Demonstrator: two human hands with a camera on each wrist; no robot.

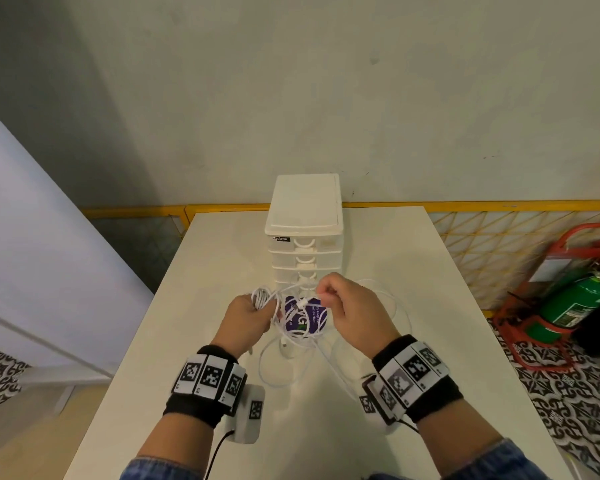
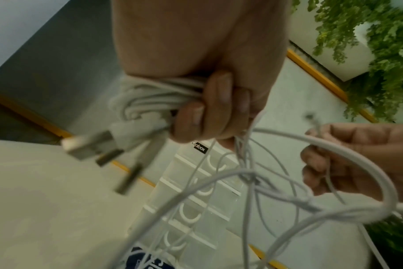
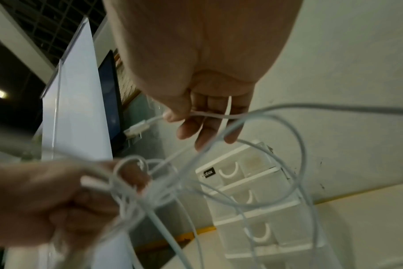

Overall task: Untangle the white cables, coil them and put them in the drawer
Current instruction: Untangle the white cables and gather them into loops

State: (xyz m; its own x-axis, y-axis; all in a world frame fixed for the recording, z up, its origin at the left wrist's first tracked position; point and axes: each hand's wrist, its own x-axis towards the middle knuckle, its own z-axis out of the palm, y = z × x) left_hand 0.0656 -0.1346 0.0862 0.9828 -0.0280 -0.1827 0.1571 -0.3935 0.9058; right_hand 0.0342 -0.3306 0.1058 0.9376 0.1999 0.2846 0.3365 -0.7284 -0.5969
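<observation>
Left hand [image 1: 248, 315] fingers [image 2: 215, 102] curled round a bunched coil [image 2: 150, 96], plugs dangling. Between the hands, white cables [image 1: 293, 341] loop in a knot over the table [image 1: 413, 306]. Right hand [image 1: 355, 306] pinches a connector end [image 3: 137, 128]. Risk: pulling hard likely tightens the knot; coil may slip.

Smooth white plastic cables [image 1: 293, 355], translucent glossy plastic drawer unit [image 1: 303, 216], matt table [image 1: 413, 289]
</observation>
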